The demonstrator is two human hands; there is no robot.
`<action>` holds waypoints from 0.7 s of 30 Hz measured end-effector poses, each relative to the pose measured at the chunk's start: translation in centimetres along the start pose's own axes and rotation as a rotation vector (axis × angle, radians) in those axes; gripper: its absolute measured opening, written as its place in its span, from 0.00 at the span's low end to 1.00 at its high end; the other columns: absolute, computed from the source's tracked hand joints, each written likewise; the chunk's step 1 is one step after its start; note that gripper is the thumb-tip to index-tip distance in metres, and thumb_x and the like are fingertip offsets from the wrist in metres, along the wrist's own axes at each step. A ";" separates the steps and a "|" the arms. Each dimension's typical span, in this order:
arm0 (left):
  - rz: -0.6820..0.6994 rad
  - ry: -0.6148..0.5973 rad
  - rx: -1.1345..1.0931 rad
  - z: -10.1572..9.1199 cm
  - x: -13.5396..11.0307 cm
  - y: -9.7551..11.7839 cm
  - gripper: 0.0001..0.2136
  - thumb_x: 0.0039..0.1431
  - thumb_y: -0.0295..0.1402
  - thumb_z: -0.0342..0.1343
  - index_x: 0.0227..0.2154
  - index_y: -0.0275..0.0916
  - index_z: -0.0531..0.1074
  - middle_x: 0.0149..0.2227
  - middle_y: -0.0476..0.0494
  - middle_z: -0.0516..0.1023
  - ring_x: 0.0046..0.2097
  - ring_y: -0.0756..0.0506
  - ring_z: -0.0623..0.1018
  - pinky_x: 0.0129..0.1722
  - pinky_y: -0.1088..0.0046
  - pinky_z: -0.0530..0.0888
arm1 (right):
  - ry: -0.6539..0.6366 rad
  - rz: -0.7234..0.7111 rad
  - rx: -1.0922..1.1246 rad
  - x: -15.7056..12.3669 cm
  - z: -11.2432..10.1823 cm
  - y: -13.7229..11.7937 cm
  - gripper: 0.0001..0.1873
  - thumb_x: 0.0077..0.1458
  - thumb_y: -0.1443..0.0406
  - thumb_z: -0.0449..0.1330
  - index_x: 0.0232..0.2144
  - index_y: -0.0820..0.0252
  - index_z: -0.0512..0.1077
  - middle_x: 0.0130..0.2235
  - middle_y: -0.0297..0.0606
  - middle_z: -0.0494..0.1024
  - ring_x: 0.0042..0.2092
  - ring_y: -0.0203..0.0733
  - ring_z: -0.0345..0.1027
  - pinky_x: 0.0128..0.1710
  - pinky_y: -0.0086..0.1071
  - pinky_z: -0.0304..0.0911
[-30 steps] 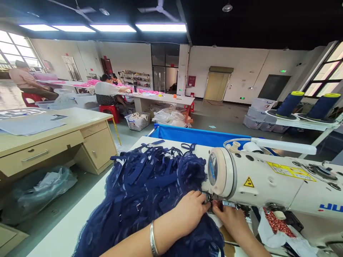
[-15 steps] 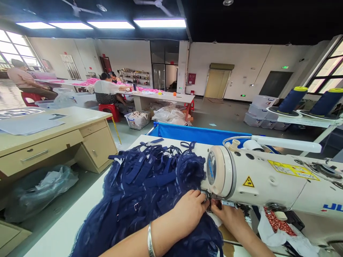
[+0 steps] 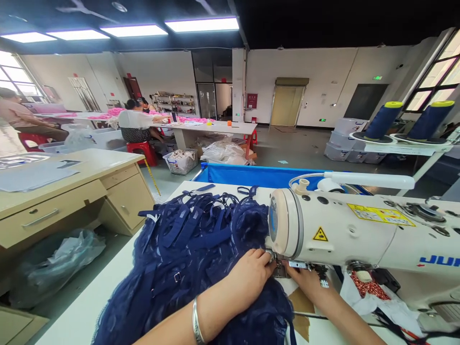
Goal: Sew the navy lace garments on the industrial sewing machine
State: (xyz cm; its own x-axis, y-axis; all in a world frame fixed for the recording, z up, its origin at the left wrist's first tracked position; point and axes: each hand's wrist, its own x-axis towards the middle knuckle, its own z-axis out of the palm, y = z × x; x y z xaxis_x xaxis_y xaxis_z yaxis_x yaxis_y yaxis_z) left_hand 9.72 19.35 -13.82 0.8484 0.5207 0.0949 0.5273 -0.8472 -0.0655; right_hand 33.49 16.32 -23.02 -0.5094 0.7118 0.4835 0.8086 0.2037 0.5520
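Observation:
A big heap of navy lace fabric with straps (image 3: 194, 254) covers the white table (image 3: 89, 311) in front of me. My left hand (image 3: 247, 278), with a silver bangle on the wrist, presses on the navy fabric right beside the presser foot of a white sewing machine (image 3: 359, 235). My right hand (image 3: 305, 280) lies under the machine head, its fingertips pinching the fabric at the needle. The needle area between both hands is mostly hidden by my fingers.
Two navy thread cones (image 3: 381, 120) stand on a rack at the right. A blue bin (image 3: 258, 175) sits behind the table. A beige desk with drawers (image 3: 72, 191) is at the left, a plastic bag (image 3: 53, 263) beneath it. People sit at far tables.
Both hands stay at the needle, with only slight finger shifts. The view has drifted a little, so everything sits slightly lower-left in frame.

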 end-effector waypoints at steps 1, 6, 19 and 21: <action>0.000 0.005 0.001 0.1 0.0 -0.1 0.13 0.71 0.31 0.51 0.54 0.37 0.71 0.48 0.40 0.75 0.48 0.41 0.74 0.46 0.64 0.71 | -0.007 -0.038 -0.020 0.1 -0.3 0.2 0.26 0.51 0.79 0.59 0.47 0.48 0.77 0.34 0.39 0.81 0.30 0.45 0.75 0.28 0.31 0.70; -0.010 -0.016 -0.003 0.1 0.1 -0.2 0.12 0.71 0.30 0.51 0.53 0.37 0.72 0.46 0.40 0.76 0.47 0.41 0.75 0.46 0.65 0.71 | -0.112 0.021 0.247 0.7 -1.5 0.3 0.26 0.52 0.81 0.56 0.46 0.51 0.78 0.42 0.38 0.81 0.41 0.46 0.77 0.41 0.35 0.72; -0.041 -0.087 0.049 -0.2 0.7 0.5 0.10 0.70 0.29 0.53 0.50 0.35 0.74 0.45 0.39 0.78 0.48 0.41 0.76 0.48 0.64 0.72 | -0.181 0.222 0.160 2.0 -6.9 -1.2 0.40 0.52 0.85 0.51 0.56 0.38 0.74 0.39 0.37 0.78 0.37 0.50 0.73 0.37 0.41 0.74; -0.032 -0.073 0.037 -0.3 0.7 0.5 0.10 0.70 0.29 0.53 0.51 0.36 0.74 0.45 0.40 0.78 0.48 0.41 0.76 0.48 0.64 0.72 | -0.171 0.267 0.237 1.9 -6.6 -1.7 0.41 0.52 0.85 0.51 0.56 0.38 0.73 0.41 0.37 0.79 0.41 0.52 0.73 0.40 0.42 0.74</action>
State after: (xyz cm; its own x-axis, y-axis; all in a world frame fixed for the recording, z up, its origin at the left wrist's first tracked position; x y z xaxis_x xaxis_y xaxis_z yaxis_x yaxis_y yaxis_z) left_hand 10.54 19.29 -13.49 0.8314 0.5552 0.0253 0.5547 -0.8260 -0.1003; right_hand 29.26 12.90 -18.56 -0.2321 0.8581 0.4580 0.9618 0.1320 0.2400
